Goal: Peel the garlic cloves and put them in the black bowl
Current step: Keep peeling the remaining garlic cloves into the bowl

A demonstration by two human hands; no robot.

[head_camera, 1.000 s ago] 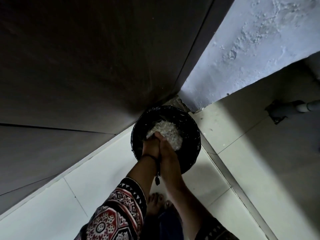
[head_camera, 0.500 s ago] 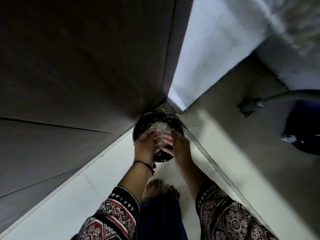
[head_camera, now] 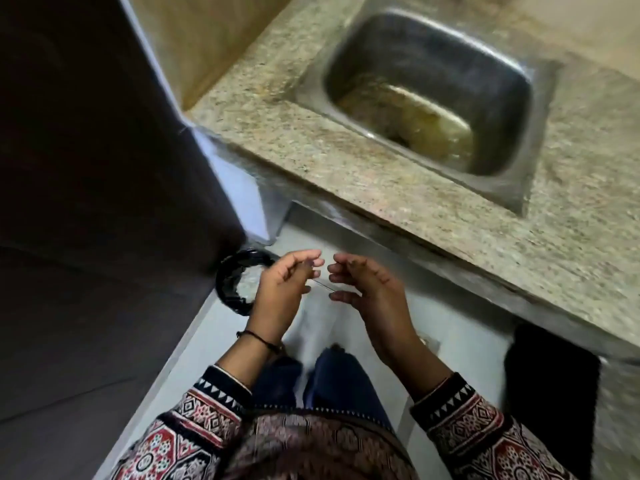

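A black round container (head_camera: pixel 229 284) stands on the floor in the corner, with pale flaky scraps inside; I cannot tell whether it is the black bowl. My left hand (head_camera: pixel 284 289) hovers just right of it and covers its right side. My right hand (head_camera: pixel 369 289) is level with the left, a small gap between the fingertips. Both hands are raised above the floor, fingers curled loosely and apart, with nothing in them. I see no garlic cloves.
A speckled granite counter (head_camera: pixel 311 161) with a steel sink (head_camera: pixel 540 143) runs along the right, its basin holding murky water. A tall dark cabinet (head_camera: pixel 104 168) fills the left. On the white floor tiles (head_camera: pixel 457 317) lies a dark mat (head_camera: pixel 550 386) at the right.
Both hands have come up out of the black container and now hold nothing. The view has swung up from the floor corner, bringing the counter and sink into sight.
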